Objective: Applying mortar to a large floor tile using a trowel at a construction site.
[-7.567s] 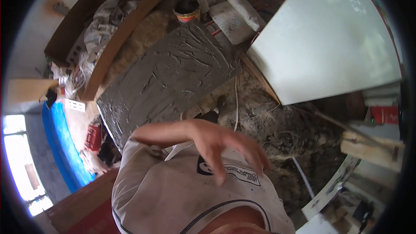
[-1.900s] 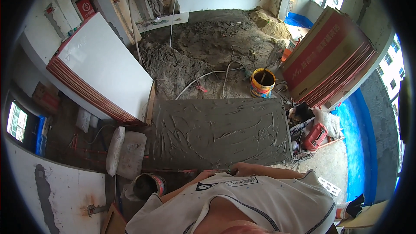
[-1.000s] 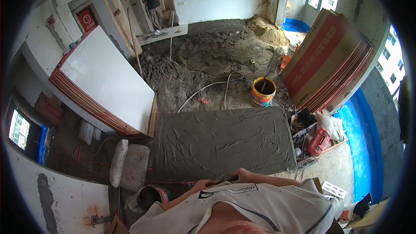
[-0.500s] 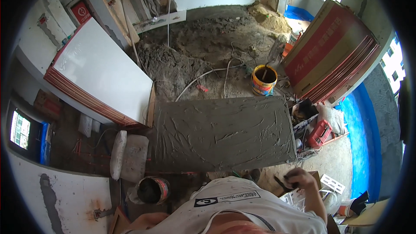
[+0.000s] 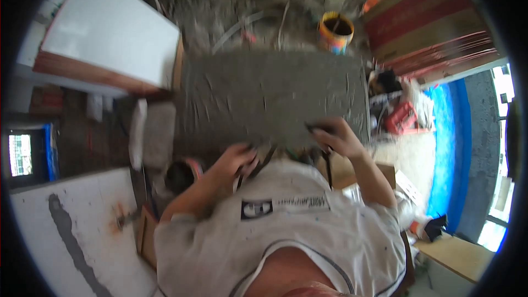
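My left hand (image 5: 237, 160) is in front of my shirt, its fingers curled and blurred. A dark strap-like strip (image 5: 267, 157) runs beside them; whether they grip it I cannot make out. To its right, my right hand (image 5: 340, 136) is raised, closed on a dark, narrow object (image 5: 314, 128) whose kind is unclear. Below that hand hangs a thin dark strip (image 5: 329, 166). Beyond both hands lies a wide rectangular slab (image 5: 264, 85), coated in ridged grey mortar.
White panels (image 5: 110, 33) are stacked at left, cardboard-wrapped boards (image 5: 423, 16) at far right. A yellow bucket (image 5: 334, 38) stands past the slab. A dark-filled bucket (image 5: 181, 176) and pale bags (image 5: 157, 135) are at left, a red toolbox (image 5: 401, 118) at right.
My right hand has moved forward and left, still with the dark object. My left hand has come up from the lower edge to the front. The view has tilted down.
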`<move>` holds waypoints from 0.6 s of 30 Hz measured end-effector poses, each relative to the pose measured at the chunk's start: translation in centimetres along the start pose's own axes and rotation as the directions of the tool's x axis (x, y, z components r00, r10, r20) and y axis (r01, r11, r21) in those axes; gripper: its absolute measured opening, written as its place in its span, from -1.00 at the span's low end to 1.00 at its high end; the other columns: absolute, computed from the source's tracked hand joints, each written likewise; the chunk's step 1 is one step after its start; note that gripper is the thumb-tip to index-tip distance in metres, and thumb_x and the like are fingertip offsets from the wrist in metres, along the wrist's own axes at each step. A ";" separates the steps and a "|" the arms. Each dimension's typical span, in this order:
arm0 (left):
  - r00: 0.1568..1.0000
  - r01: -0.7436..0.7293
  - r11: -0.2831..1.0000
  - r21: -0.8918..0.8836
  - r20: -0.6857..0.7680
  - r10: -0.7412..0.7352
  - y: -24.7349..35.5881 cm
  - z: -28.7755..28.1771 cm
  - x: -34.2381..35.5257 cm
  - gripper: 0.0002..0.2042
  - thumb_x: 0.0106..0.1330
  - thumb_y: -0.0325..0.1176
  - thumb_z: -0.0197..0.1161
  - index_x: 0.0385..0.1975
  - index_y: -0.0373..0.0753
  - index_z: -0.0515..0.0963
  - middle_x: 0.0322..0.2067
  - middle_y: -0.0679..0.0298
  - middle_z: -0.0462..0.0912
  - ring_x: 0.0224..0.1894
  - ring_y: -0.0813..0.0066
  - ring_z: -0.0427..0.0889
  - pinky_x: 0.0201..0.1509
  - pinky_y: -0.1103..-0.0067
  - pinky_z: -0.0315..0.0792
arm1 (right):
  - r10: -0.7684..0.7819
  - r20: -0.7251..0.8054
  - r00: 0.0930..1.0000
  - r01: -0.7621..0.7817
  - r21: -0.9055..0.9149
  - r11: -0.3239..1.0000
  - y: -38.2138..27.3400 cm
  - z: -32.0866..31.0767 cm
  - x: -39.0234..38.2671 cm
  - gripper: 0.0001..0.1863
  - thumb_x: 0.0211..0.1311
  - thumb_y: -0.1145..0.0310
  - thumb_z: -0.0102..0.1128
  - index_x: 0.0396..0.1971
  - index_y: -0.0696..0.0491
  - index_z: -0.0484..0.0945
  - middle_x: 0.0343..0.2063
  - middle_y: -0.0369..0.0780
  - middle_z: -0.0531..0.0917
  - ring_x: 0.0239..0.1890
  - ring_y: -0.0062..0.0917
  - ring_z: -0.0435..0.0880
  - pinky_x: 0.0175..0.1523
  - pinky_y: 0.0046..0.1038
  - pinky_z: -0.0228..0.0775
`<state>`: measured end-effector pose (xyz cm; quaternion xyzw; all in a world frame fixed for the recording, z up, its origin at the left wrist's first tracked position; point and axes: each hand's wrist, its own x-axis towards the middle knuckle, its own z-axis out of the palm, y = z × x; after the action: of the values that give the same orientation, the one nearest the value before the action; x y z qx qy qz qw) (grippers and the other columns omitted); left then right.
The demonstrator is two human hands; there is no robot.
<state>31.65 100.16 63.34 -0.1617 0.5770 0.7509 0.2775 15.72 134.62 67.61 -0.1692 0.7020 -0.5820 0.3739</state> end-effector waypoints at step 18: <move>0.932 0.324 0.941 -0.100 0.206 -0.299 -8.2 -2.8 4.3 -0.84 0.57 -0.26 0.33 -0.17 -0.22 0.62 -0.53 0.53 0.45 -0.60 0.75 0.29 -0.55 0.62 0.07 | -0.103 0.410 0.906 0.290 -0.425 0.857 7.4 9.3 8.0 -0.69 0.24 0.40 0.55 -0.08 0.24 0.78 -0.25 0.03 0.79 -0.19 -0.08 0.79 -0.04 -0.20 0.62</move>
<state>32.98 99.97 53.74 -0.1980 0.4642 0.7457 0.4350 18.60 124.75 57.64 -0.4353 0.7178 -0.3840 0.3843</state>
